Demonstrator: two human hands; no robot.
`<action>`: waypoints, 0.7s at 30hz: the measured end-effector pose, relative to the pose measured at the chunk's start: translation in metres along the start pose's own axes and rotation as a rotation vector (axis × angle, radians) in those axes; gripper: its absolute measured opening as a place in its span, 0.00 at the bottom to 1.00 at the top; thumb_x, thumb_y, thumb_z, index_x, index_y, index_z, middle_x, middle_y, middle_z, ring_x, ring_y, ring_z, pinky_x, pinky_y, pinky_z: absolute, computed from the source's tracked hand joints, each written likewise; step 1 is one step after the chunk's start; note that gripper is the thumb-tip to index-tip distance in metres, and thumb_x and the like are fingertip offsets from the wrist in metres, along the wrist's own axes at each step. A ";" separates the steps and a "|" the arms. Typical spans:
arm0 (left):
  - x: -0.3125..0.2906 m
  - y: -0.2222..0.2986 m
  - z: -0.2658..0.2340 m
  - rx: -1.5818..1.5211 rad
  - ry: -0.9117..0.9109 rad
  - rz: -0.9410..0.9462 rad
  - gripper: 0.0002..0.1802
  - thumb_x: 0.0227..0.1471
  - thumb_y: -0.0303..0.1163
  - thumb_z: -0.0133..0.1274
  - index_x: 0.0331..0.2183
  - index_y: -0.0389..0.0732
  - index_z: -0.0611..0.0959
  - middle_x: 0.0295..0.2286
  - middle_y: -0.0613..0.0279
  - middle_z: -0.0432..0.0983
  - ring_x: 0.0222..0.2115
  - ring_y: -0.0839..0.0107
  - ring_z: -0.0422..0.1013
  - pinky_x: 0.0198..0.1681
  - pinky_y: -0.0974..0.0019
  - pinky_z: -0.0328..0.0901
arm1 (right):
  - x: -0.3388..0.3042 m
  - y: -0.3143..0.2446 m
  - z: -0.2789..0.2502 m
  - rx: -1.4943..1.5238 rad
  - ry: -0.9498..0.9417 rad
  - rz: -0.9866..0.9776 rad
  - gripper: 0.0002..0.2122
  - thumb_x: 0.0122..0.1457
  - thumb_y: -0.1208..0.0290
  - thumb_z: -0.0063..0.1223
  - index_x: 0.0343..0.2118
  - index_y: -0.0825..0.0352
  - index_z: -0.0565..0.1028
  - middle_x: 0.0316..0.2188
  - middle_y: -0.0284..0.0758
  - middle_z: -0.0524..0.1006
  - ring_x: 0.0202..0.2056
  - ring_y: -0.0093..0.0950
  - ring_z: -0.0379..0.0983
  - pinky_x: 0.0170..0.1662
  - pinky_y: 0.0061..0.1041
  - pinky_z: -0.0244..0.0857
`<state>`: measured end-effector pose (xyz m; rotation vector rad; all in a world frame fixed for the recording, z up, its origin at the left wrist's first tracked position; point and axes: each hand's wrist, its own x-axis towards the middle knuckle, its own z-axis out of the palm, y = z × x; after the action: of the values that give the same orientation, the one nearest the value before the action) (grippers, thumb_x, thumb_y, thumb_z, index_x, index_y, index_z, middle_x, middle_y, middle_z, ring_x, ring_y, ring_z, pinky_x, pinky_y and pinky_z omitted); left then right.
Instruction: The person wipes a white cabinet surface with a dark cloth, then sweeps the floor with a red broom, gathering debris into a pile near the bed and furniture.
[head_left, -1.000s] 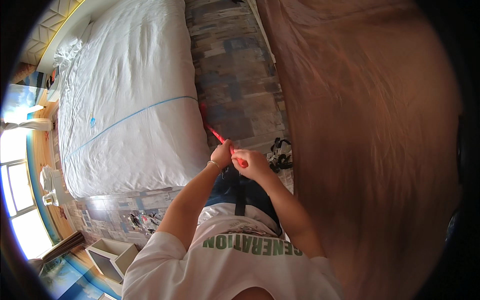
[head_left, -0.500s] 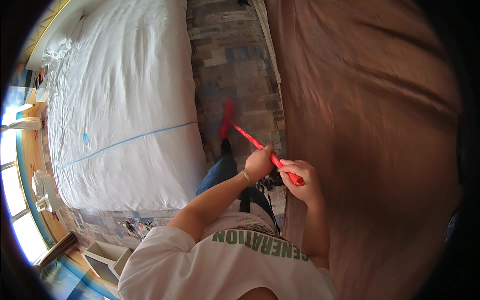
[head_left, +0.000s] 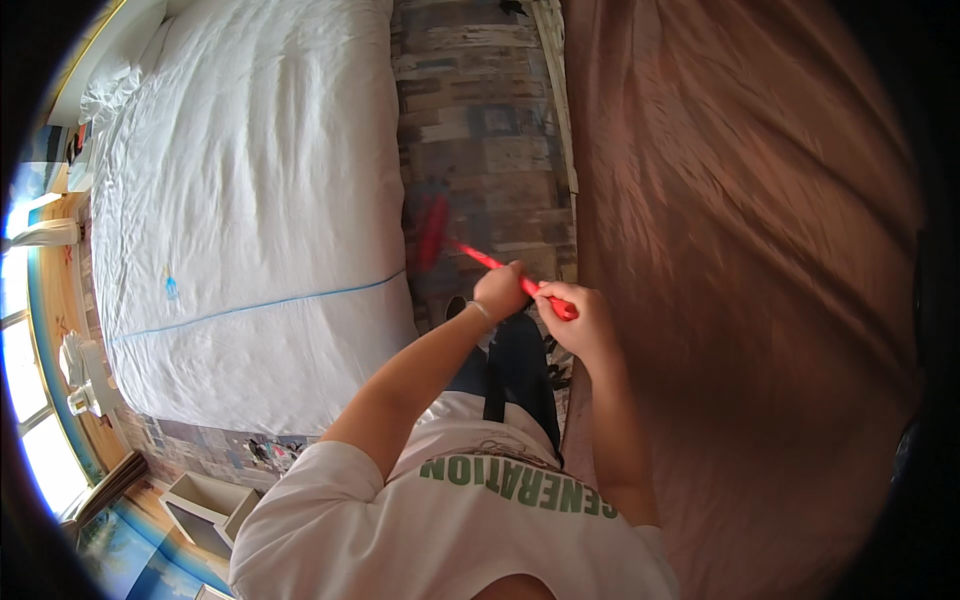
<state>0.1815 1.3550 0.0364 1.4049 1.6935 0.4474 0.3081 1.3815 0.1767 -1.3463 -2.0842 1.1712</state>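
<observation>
A red broom (head_left: 478,257) slants across the narrow strip of floor between two beds. Its head is smeared by motion and lies low by the side of the white bed. My left hand (head_left: 501,290) is wrapped round the lower part of the handle, with a light band on that wrist. Closer to the handle's end, my right hand (head_left: 578,318) is closed on it, and the red tip pokes out past the fingers. My legs and a dark shoe show just below the broom.
The white-covered bed (head_left: 270,170) with a blue stripe borders the floor strip (head_left: 480,120) on the left. A brown-covered bed (head_left: 740,260) borders it on the right. An open pale box (head_left: 205,510) stands at lower left, near a window (head_left: 45,460).
The broom head has swung left toward the white bed. Both hands have shifted a little up and left in view, still gripping the handle.
</observation>
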 end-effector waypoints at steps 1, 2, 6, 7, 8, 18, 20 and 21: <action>0.008 0.004 0.004 -0.107 0.004 0.055 0.13 0.44 0.37 0.56 0.30 0.41 0.75 0.24 0.49 0.76 0.28 0.52 0.74 0.30 0.55 0.67 | 0.005 -0.006 -0.010 -0.033 -0.006 -0.039 0.04 0.48 0.74 0.56 0.27 0.67 0.76 0.30 0.40 0.78 0.32 0.40 0.75 0.33 0.29 0.68; 0.016 0.011 0.009 -0.149 0.030 0.045 0.13 0.46 0.38 0.56 0.30 0.41 0.74 0.23 0.49 0.76 0.27 0.51 0.74 0.29 0.55 0.67 | 0.011 -0.010 -0.018 -0.067 -0.014 -0.079 0.04 0.47 0.75 0.56 0.26 0.66 0.76 0.29 0.39 0.78 0.31 0.40 0.74 0.33 0.30 0.68; 0.026 0.054 -0.021 -0.186 0.074 0.134 0.12 0.50 0.38 0.53 0.30 0.39 0.74 0.22 0.47 0.75 0.26 0.52 0.74 0.28 0.55 0.67 | 0.037 -0.027 -0.056 -0.238 -0.085 -0.290 0.04 0.44 0.76 0.58 0.23 0.65 0.74 0.26 0.36 0.77 0.26 0.38 0.71 0.32 0.32 0.65; 0.026 0.063 -0.032 -0.198 0.106 0.130 0.12 0.50 0.39 0.53 0.30 0.40 0.74 0.22 0.46 0.75 0.26 0.51 0.74 0.28 0.55 0.67 | 0.044 -0.029 -0.060 -0.213 -0.092 -0.326 0.05 0.43 0.77 0.58 0.24 0.64 0.74 0.26 0.35 0.76 0.26 0.36 0.70 0.33 0.32 0.63; 0.027 0.067 -0.043 -0.210 0.141 0.124 0.12 0.50 0.39 0.52 0.30 0.40 0.73 0.22 0.46 0.75 0.27 0.51 0.74 0.28 0.55 0.67 | 0.053 -0.027 -0.060 -0.173 -0.102 -0.350 0.05 0.43 0.77 0.58 0.25 0.65 0.74 0.27 0.35 0.77 0.27 0.37 0.71 0.34 0.32 0.64; 0.122 -0.059 -0.094 0.039 0.133 -0.247 0.13 0.45 0.37 0.54 0.33 0.44 0.74 0.25 0.50 0.77 0.29 0.51 0.74 0.31 0.54 0.66 | 0.178 0.032 0.042 0.067 -0.158 -0.363 0.05 0.48 0.75 0.56 0.29 0.65 0.75 0.29 0.39 0.77 0.30 0.38 0.73 0.37 0.29 0.66; 0.149 -0.055 -0.092 0.017 0.100 -0.114 0.12 0.45 0.36 0.53 0.33 0.43 0.74 0.26 0.49 0.76 0.30 0.51 0.74 0.31 0.55 0.67 | 0.199 0.044 0.018 0.045 -0.119 -0.337 0.03 0.49 0.75 0.55 0.28 0.65 0.77 0.26 0.39 0.78 0.27 0.37 0.73 0.32 0.29 0.66; 0.164 -0.039 -0.092 0.049 0.055 -0.139 0.12 0.45 0.36 0.53 0.33 0.42 0.75 0.26 0.49 0.76 0.30 0.52 0.74 0.32 0.55 0.67 | 0.211 0.050 0.000 0.054 -0.116 -0.328 0.03 0.49 0.75 0.56 0.28 0.65 0.77 0.26 0.39 0.78 0.26 0.36 0.74 0.31 0.29 0.65</action>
<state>0.0865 1.5174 -0.0039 1.3094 1.8446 0.3721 0.2389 1.5765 0.1127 -0.8857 -2.2298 1.1743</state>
